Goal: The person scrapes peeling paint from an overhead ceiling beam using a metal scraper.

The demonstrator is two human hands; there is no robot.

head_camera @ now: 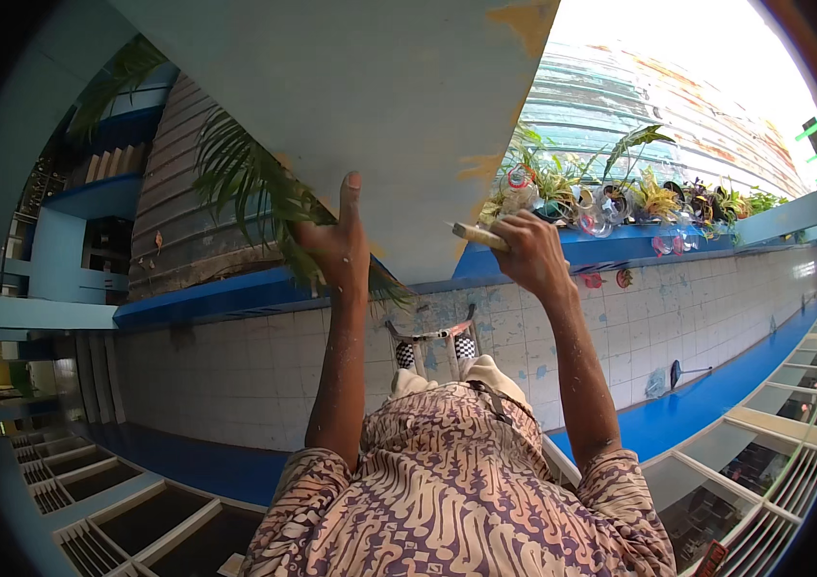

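Note:
A painted grey-blue pillar (408,130) with tan patches of bare or peeled surface rises before me. My left hand (340,249) is at its left edge, thumb raised and apart. The fingers are blurred and partly lost among green palm fronds (249,173); whether they touch the pillar I cannot tell. To the right of the pillar, my right hand (532,249) is closed around a small pale-handled hand tool (480,236). It looks like a scraper, its thin tip pointing left towards the pillar. Pale specks dot both forearms.
Below me stands a metal-framed ladder or stand (444,334) on a tiled floor (235,375). Potted plants (657,195) and clear plastic containers (606,209) line the blue ledge (668,249) at right. A long-handled dustpan or similar tool (676,371) lies beside louvred windows (733,461).

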